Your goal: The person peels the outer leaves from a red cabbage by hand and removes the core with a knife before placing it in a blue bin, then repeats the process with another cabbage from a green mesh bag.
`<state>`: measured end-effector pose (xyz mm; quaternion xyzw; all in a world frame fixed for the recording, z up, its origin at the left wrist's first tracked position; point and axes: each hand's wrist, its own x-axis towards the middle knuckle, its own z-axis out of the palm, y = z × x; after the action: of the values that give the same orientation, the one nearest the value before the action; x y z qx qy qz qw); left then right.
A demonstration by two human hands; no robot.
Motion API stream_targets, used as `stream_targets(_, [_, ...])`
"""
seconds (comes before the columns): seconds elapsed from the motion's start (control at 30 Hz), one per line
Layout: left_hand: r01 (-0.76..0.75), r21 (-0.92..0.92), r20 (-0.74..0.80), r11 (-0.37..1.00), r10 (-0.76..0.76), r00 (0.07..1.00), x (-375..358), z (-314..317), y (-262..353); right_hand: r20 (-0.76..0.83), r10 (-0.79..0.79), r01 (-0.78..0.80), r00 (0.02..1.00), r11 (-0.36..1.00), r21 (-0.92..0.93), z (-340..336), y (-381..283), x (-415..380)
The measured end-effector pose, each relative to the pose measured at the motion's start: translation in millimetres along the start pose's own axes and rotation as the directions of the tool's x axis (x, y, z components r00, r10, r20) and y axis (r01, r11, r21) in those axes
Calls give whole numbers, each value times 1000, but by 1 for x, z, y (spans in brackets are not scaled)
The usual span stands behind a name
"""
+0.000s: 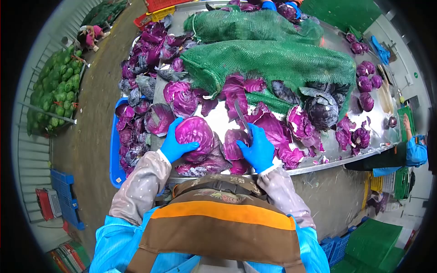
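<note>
My blue-gloved left hand (pixel 175 144) is wrapped around the left side of a peeled red cabbage (pixel 195 134), thumb across its front. In my right hand (pixel 260 149), also gloved in blue, is a knife (pixel 240 113) with its blade pointing up and away from me. A loose purple leaf (pixel 235 144) lies just left of my right hand, apart from the held cabbage. More leaves (pixel 207 166) spread beneath the cabbage at the table's near edge. Beyond my hands, a dark unpeeled red cabbage (pixel 322 111) rests at the mouth of a green mesh sack (pixel 268 61).
A blue bin (pixel 115 154) full of leaves stands at the table's left. Leaves heap along the left side. Several peeled cabbages (pixel 365 84) sit at the right. Another person's gloved hands (pixel 269 5) work at the far edge; a person (pixel 415 150) stands at right.
</note>
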<state>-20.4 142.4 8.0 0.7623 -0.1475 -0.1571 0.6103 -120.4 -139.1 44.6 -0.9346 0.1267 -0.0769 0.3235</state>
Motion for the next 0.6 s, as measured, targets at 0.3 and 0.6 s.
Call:
stream_targets(0.3, [-108,112,57,988,102,993,-24,-8,-3,446,-278,8,851,856,517,48,-22,13])
stream_targets(0.6, [-137,-4,61,991,137,989,-36,-10,-14,351,-132,53,927,973,226,57,-46,0])
